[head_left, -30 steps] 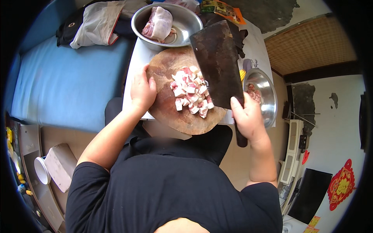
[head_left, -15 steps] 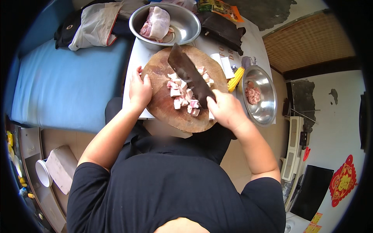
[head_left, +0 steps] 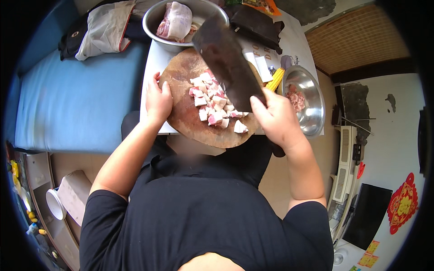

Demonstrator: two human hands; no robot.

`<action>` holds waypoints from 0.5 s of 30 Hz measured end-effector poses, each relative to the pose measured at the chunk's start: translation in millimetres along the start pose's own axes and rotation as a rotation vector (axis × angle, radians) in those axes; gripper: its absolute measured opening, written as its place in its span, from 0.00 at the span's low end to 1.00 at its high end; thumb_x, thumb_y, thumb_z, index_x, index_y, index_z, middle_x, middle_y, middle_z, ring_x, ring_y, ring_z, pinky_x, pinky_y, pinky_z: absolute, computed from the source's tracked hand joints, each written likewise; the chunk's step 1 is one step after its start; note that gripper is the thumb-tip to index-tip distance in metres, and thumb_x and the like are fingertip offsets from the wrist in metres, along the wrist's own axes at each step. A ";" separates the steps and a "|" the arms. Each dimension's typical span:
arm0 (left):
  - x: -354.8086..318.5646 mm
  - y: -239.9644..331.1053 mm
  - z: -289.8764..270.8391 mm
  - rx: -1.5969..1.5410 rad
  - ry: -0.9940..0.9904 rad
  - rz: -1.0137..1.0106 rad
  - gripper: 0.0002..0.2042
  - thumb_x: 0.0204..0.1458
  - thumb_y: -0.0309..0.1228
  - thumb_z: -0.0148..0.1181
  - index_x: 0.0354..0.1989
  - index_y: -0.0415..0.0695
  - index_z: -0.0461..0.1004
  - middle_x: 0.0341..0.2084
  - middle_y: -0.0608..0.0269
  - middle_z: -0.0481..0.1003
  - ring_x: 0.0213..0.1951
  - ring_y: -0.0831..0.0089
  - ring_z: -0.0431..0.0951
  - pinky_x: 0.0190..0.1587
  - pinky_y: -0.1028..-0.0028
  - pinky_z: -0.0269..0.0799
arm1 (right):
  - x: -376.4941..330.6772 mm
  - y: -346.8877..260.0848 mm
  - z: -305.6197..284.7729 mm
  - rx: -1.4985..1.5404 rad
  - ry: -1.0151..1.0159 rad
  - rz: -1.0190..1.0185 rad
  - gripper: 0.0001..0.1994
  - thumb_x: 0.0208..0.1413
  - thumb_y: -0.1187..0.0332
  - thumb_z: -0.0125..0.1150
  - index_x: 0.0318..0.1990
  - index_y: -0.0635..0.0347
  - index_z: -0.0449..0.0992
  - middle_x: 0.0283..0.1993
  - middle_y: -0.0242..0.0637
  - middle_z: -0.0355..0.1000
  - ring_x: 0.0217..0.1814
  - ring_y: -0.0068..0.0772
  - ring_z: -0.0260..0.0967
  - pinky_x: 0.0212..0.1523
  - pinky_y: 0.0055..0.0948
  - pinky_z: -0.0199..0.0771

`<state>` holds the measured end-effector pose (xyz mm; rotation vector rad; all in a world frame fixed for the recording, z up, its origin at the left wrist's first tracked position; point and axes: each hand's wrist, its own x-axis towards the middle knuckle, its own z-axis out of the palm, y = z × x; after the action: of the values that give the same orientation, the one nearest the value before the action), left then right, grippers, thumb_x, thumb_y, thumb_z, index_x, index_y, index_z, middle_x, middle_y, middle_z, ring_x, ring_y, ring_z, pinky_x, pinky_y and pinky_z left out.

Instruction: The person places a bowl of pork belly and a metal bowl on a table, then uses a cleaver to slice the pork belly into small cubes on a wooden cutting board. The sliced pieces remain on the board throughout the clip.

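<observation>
Lying in a loose heap on the middle of the round wooden chopping board (head_left: 190,113), the diced meat (head_left: 214,106) is showing pink flesh with white fat, one cube sitting apart near the board's front edge. Above it the right hand (head_left: 275,119) is clamping the handle of a broad dark cleaver (head_left: 228,63), raised and tilted. The left hand (head_left: 158,97) is pressing flat on the board's left rim, fingers together, gripping nothing. Those fingers are sitting near the heap, so a stray chop could catch them; the board is overhanging the white worktop (head_left: 151,58) and might tip.
</observation>
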<state>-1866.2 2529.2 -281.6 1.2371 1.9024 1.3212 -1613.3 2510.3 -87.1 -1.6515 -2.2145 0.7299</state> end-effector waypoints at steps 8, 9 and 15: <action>0.9 -5.8 1.4 -0.016 -0.010 -0.017 0.21 0.55 0.29 0.48 0.58 0.36 0.60 0.52 0.45 0.67 0.54 0.54 0.68 0.57 0.65 0.62 | 8.9 -9.5 1.5 -0.210 -0.147 0.034 0.16 0.55 0.57 0.50 0.37 0.62 0.72 0.33 0.53 0.73 0.37 0.55 0.70 0.38 0.42 0.69; 1.2 -4.4 -1.3 -0.021 0.000 -0.017 0.21 0.55 0.29 0.49 0.58 0.36 0.60 0.52 0.45 0.67 0.54 0.54 0.68 0.57 0.65 0.62 | 6.2 -19.0 -4.2 -0.182 -0.130 0.039 0.16 0.55 0.57 0.51 0.38 0.63 0.72 0.32 0.53 0.73 0.35 0.54 0.71 0.37 0.41 0.69; 1.6 2.6 6.6 -0.091 -0.011 -0.009 0.21 0.56 0.28 0.49 0.57 0.35 0.60 0.51 0.44 0.68 0.53 0.54 0.69 0.56 0.66 0.63 | 5.1 1.6 20.2 -0.173 -0.127 0.061 0.17 0.57 0.57 0.46 0.44 0.59 0.72 0.35 0.53 0.74 0.40 0.56 0.71 0.45 0.46 0.70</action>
<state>-1860.6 2533.9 -281.7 1.1872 1.8172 1.3779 -1623.8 2511.0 -105.2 -1.8074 -2.3839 0.6937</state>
